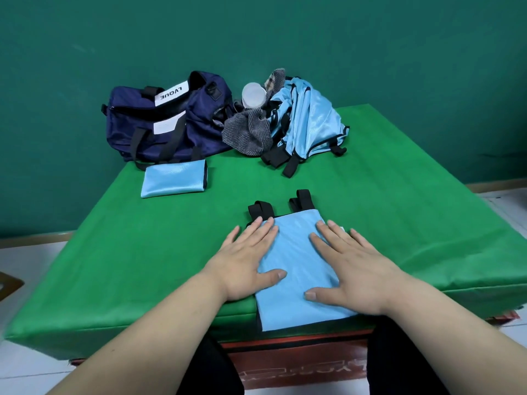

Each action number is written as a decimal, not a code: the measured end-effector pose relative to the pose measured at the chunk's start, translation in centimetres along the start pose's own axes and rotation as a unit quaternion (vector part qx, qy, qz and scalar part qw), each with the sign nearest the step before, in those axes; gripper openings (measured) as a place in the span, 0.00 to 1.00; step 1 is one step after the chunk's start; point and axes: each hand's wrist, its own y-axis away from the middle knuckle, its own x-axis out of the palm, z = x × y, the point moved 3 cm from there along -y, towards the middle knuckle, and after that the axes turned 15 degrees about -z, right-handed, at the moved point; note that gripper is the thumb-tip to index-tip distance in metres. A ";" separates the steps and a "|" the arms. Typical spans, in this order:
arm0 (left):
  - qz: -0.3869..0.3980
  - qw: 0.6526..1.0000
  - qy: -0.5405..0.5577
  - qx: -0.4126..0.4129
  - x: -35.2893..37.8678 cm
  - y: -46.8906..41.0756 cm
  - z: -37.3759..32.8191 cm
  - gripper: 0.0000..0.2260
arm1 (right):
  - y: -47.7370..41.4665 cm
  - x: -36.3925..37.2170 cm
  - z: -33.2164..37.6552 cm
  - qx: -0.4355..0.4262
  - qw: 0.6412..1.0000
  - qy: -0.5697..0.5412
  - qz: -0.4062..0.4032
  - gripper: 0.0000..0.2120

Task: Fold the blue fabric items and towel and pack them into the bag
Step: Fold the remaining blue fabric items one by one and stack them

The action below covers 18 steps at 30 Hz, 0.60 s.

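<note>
Both hands lie flat with fingers spread, the left hand (245, 266) and right hand (353, 269) pressing a folded blue vest (296, 269) at the near edge of the green counter (399, 201), its lower end hanging over. A second folded vest (174, 178) lies before the navy bag (168, 118). Beside the bag sit a grey towel (246, 132), what looks like a cup (253, 96), and a blue heap (308, 121).

The setting is a staged indoor work area, not a furnished home room. A plain teal painted wall (285, 38) forms the backdrop. The table (399, 201) is wrapped in a bright green cloth cover, with a red base (299, 352) visible beneath. Pale floor tiles (25, 263) and a wooden skirting strip (499, 185) border the wall.
</note>
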 end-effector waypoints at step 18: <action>-0.021 1.000 0.018 0.007 0.2 -0.1 0.3 0.44 | 0.9 1.9 4.4 0.002 0.995 0.070 -0.075 0.60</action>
